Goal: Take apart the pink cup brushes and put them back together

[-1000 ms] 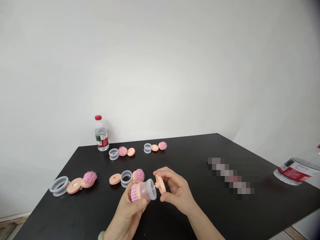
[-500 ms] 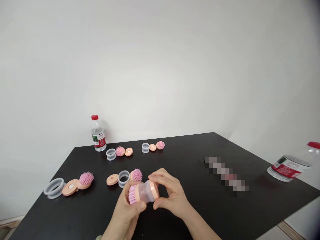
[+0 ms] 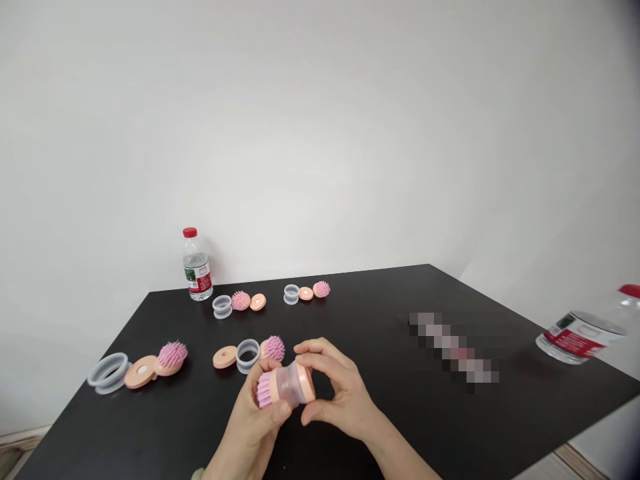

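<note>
A scrub brush with pink bristles, a translucent middle ring and a peach cap lies sideways above the near table. My left hand is wrapped round its bristle end and ring, bristles pointing left. On the cap end, my right hand curls its fingers over the top rim, with the thumb close below. Just behind my left hand lie a peach disc, a translucent ring and a pink bristle head, the last partly hidden.
The black table also carries brush parts in rows: a bristle head at left, another bristle head behind, and a third bristle head at the back. A water bottle stands back left; another bottle is at right. A blurred-out strip lies between.
My right fingers and thumb have shifted slightly left along the cap, and the thumb sits a little lower. My left hand keeps its hold; the brush has barely moved.
</note>
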The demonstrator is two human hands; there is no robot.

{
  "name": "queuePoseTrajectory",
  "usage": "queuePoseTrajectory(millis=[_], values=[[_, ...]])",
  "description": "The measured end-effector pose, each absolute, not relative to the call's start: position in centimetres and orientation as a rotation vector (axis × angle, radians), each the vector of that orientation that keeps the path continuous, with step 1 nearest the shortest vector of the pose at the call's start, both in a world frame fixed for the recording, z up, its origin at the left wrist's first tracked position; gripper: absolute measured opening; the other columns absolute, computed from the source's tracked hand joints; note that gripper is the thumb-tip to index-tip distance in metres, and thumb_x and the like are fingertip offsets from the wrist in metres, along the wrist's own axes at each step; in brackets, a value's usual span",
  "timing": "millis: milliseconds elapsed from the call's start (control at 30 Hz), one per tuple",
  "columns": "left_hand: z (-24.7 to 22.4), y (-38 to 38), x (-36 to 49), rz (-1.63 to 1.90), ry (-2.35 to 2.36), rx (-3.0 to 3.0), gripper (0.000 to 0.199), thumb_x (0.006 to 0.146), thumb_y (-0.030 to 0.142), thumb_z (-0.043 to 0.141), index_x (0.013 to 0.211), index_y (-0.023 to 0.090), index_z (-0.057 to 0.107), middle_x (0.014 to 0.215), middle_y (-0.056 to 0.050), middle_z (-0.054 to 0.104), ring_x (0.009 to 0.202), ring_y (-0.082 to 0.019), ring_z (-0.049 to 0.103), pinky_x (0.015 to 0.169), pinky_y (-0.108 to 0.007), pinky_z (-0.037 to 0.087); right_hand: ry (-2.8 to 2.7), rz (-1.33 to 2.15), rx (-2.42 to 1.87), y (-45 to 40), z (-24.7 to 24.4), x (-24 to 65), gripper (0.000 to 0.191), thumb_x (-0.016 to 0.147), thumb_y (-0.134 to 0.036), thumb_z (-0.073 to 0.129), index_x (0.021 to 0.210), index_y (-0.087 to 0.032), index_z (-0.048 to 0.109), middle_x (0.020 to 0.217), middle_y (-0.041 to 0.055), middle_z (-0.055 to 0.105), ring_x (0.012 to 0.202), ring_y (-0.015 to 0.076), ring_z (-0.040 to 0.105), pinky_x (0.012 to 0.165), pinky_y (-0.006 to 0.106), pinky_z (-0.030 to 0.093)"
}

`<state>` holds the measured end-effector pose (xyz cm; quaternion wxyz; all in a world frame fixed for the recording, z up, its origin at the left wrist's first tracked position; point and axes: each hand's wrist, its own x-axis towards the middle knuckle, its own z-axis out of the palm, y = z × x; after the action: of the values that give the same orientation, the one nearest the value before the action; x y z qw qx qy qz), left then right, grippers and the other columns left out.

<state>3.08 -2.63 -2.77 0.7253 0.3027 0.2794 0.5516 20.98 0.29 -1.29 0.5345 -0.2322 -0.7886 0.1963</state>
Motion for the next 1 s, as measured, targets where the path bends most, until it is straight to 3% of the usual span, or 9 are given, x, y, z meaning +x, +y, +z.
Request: queuePoseTrajectory(millis=[100, 233, 533, 700, 1000], values=[[-2.54, -2.78, 3.04, 1.227, 0.604, 0.637, 0.062, 0.052, 0.032, 0.098, 0.102, 0.022, 0.064, 0.098, -0.008, 0.074, 0.093, -0.024, 0.069, 0.088, -0.034, 0.051, -1.916, 0.536, -0.541, 0.12, -0.95, 21.21, 0.062, 0.083, -0.065, 0.067, 0.133, -0.029, 0.063, 0.122, 0.0128, 0.065, 0.106, 0.0268, 0.066, 0.089, 0.040, 0.057], [-2.66, -2.73, 2.98, 1.219, 0.591, 0.679, 0.052, 0.059, 0.033, 0.094, 0.098, 0.022, 0.062, 0.094, -0.006, 0.073, 0.091, -0.023, 0.069, 0.083, -0.033, 0.052, -1.928, 0.573, -0.522, 0.04, -0.77, 21.38, 0.048, 0.093, -0.053, 0.062, 0.135, -0.029, 0.062, 0.118, 0.0121, 0.065, 0.104, 0.0247, 0.066, 0.088, 0.040, 0.058], [-3.17, -2.52, 2.80, 1.215, 0.663, 0.761, 0.054, 0.056, 0.039, 0.095, 0.098, 0.020, 0.065, 0.088, -0.004, 0.070, 0.083, -0.019, 0.063, 0.080, -0.031, 0.049, -1.972, 0.480, -0.454, 0.32, -0.53, 21.51, 0.049, 0.094, -0.048, 0.063, 0.139, -0.030, 0.058, 0.115, 0.0110, 0.067, 0.101, 0.0239, 0.064, 0.087, 0.042, 0.056], [-3.16, -2.51, 2.80, 1.232, 0.687, 0.744, 0.058, 0.052, 0.038, 0.096, 0.098, 0.019, 0.067, 0.088, -0.005, 0.070, 0.085, -0.022, 0.065, 0.079, -0.032, 0.049, -1.984, 0.437, -0.453, 0.29, -0.55, 21.54, 0.049, 0.094, -0.046, 0.065, 0.139, -0.030, 0.057, 0.114, 0.0109, 0.067, 0.100, 0.0245, 0.063, 0.085, 0.043, 0.057], [-3.05, -2.57, 2.78, 1.217, 0.677, 0.728, 0.054, 0.054, 0.038, 0.096, 0.095, 0.020, 0.067, 0.087, -0.004, 0.070, 0.082, -0.019, 0.064, 0.076, -0.030, 0.048, -1.989, 0.348, -0.479, 0.16, -0.48, 21.45, 0.052, 0.090, -0.053, 0.066, 0.133, -0.024, 0.060, 0.106, 0.0110, 0.067, 0.094, 0.0243, 0.065, 0.081, 0.040, 0.058]])
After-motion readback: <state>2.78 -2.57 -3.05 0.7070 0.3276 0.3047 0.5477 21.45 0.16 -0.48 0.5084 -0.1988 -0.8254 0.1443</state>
